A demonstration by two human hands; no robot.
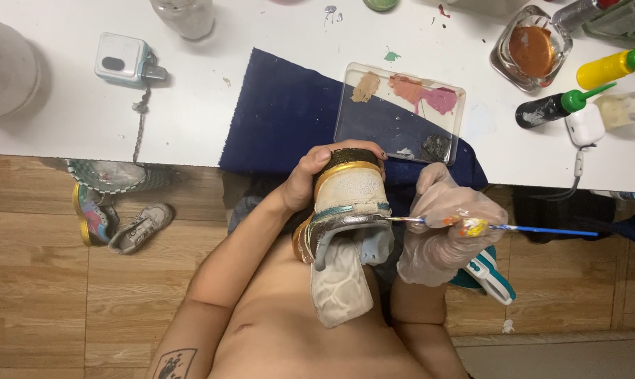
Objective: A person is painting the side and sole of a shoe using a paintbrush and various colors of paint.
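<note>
Sneaker, gold and white, sits gripped in the bare left hand over the lap, below the table edge. The gloved right hand pinches a thin brush at its side. A wobble could smear paint onto the silver trim.

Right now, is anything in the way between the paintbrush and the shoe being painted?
Nothing visible. The gloved right hand holds the paintbrush with its tip right at the silver edge of the shoe, which the bare left hand grips from the far side.
</note>
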